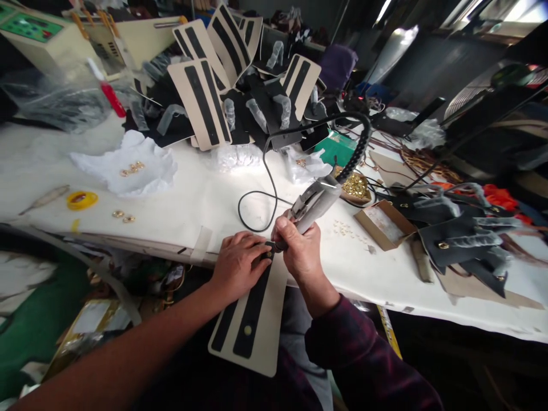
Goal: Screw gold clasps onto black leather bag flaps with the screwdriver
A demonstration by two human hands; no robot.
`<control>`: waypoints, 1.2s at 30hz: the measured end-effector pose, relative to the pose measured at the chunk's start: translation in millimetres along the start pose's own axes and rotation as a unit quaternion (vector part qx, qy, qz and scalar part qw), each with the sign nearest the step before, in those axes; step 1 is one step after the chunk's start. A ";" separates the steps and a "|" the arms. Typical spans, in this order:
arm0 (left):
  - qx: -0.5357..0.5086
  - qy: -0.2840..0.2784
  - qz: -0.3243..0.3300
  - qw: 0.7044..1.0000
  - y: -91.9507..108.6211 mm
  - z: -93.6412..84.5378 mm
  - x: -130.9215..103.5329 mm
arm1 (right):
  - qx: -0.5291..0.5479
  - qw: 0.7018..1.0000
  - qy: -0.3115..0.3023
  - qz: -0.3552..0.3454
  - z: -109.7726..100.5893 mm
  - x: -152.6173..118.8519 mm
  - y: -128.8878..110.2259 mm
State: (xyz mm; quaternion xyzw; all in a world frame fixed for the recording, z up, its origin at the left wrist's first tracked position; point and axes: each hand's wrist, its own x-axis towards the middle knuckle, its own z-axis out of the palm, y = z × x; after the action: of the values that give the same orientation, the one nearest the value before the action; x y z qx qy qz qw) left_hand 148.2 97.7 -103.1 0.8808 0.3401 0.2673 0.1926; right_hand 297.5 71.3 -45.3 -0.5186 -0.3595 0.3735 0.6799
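Note:
A beige panel (269,325) with two black strips lies over the table's front edge and my lap, with a small round yellowish dot near the lower end of one strip. My left hand (240,264) rests on the panel's upper end, palm down, fingers close together and pressing on it. My right hand (299,248) is wrapped round a grey power tool (315,200), whose tip points down at the panel's top beside my left fingertips. A black cable runs from the tool's back. The exact contact of the tip is hidden by my fingers.
Striped panels (201,105) and black pieces with plastic-wrapped handles are piled at the back. White paper (128,165) holds gold rings, near a yellow tape roll (81,200). To the right stand a bowl of gold parts (355,186), an open carton (385,225) and black pieces (454,242).

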 end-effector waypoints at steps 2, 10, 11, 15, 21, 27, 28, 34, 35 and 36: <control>0.000 -0.001 -0.001 1.000 0.5 -0.9 0.4 | -0.013 1.000 -0.021 -0.009 -0.2 -0.6 2.3; 0.006 -0.009 0.000 1.000 1.7 -2.4 0.4 | 0.000 0.998 -0.053 -0.019 4.6 -0.7 4.1; 0.007 -0.010 -0.001 1.000 1.8 -2.4 0.3 | -0.006 0.998 -0.056 -0.016 4.8 -0.7 3.9; 0.008 -0.015 -0.001 1.000 2.4 -3.2 0.3 | -0.020 0.998 -0.057 -0.010 4.8 -1.6 3.2; 0.007 -0.017 -0.002 1.000 2.1 -3.5 0.8 | -0.032 0.998 -0.059 -0.009 5.1 -2.0 3.1; 0.011 -0.018 0.000 1.000 2.0 -2.2 0.8 | -0.052 0.996 -0.075 -0.009 5.1 -1.7 1.6; 0.011 -0.018 0.001 1.000 2.0 -2.1 0.8 | -0.053 0.995 -0.079 -0.009 4.9 -1.4 1.4; 0.009 -0.017 -0.001 1.000 2.3 -1.9 0.2 | -0.058 0.994 -0.095 -0.016 3.2 -0.2 0.1; 0.008 -0.018 -0.002 1.000 2.3 -1.9 0.2 | -0.058 0.993 -0.099 -0.017 2.8 -0.3 -0.1; 0.007 -0.018 -0.002 1.000 2.3 -2.0 0.2 | -0.057 0.993 -0.104 -0.018 2.5 -0.3 -0.2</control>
State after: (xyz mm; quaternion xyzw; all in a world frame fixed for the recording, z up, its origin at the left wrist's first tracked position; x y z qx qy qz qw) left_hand 148.3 96.5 -100.3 0.8860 0.3406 0.2485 0.1930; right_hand 295.2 72.1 -44.7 -0.5084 -0.4578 0.3921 0.6149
